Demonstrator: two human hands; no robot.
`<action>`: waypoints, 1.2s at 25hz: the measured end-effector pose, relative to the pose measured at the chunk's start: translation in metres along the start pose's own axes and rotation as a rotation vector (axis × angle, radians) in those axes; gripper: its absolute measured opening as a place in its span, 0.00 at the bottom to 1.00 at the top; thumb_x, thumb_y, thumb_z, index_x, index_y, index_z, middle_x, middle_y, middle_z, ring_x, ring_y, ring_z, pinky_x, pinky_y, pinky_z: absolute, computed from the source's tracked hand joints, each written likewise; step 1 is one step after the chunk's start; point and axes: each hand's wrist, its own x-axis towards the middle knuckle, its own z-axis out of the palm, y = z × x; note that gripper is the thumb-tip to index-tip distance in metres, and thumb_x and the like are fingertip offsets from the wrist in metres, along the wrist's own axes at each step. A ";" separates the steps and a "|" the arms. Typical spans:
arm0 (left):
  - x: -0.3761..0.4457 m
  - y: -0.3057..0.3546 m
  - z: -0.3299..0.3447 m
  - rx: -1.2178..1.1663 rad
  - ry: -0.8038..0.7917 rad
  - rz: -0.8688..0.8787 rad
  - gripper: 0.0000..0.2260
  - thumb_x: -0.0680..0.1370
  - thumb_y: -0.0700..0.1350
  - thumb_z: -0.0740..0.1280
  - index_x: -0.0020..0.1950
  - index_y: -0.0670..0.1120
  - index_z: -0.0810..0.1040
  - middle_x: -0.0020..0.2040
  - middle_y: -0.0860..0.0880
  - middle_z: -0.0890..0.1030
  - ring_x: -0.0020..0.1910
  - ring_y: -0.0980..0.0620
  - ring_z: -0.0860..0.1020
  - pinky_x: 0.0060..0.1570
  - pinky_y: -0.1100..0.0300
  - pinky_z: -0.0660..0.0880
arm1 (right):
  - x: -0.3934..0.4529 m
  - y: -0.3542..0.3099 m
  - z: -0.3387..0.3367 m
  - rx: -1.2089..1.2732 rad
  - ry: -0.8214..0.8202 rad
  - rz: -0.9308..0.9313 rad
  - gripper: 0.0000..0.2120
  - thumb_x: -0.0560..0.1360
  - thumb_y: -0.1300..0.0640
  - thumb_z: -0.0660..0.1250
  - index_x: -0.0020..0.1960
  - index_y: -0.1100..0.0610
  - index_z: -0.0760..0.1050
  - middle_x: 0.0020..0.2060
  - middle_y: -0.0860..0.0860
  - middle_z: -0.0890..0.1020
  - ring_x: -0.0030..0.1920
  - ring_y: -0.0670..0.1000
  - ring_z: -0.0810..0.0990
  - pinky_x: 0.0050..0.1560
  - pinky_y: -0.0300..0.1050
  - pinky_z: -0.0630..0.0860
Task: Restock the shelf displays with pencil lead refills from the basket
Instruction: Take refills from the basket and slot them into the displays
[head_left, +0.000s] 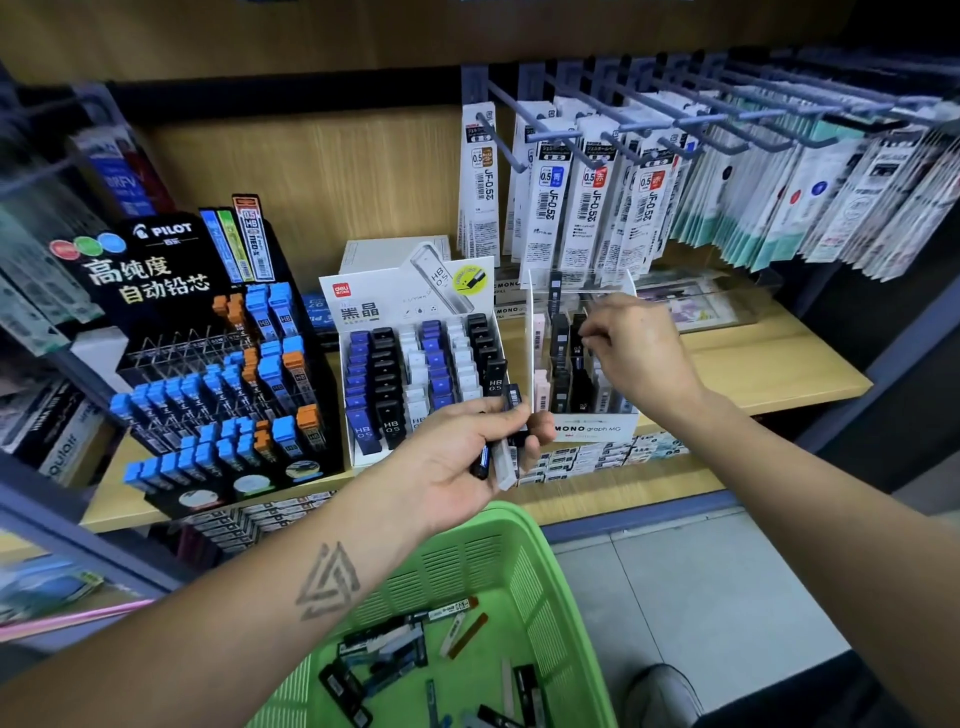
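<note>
**A:** From the head camera: why is your left hand (467, 452) parked by the white display box (587, 364)?

**B:** You keep spare lead cases (501, 454) there, fanned between curled fingers (524, 415) and thumb, so each one sits just beside the box as a ready supply. Palm turned up, forearm stretched over the green basket (545, 597), where more refills (384, 649) lie below your wrist.

**A:** And your right hand (636, 348)?

**B:** It reaches down into the box, wrist bent, fingertips (587, 335) narrowed among the upright black cases (560, 338). Probably seating one, though whether they actually hold a case I cannot tell.
</note>
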 end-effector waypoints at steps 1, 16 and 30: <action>-0.001 0.000 0.000 0.018 0.003 0.006 0.07 0.78 0.31 0.65 0.54 0.36 0.79 0.46 0.36 0.83 0.37 0.47 0.83 0.31 0.62 0.79 | -0.002 -0.002 0.001 -0.038 -0.016 0.000 0.07 0.74 0.68 0.70 0.48 0.61 0.85 0.49 0.56 0.83 0.49 0.59 0.82 0.51 0.53 0.80; -0.017 0.013 -0.016 0.190 0.079 0.130 0.02 0.80 0.33 0.64 0.50 0.37 0.76 0.38 0.37 0.81 0.22 0.54 0.71 0.18 0.68 0.62 | -0.020 -0.053 -0.032 1.246 -0.476 0.481 0.09 0.72 0.76 0.68 0.50 0.67 0.80 0.40 0.60 0.84 0.41 0.54 0.84 0.48 0.45 0.82; -0.007 0.016 -0.022 0.471 0.171 0.375 0.04 0.76 0.32 0.70 0.49 0.37 0.77 0.32 0.41 0.77 0.21 0.54 0.69 0.19 0.67 0.59 | -0.018 -0.076 -0.021 0.655 -0.498 0.014 0.13 0.70 0.68 0.76 0.48 0.53 0.80 0.35 0.54 0.83 0.35 0.51 0.80 0.40 0.48 0.80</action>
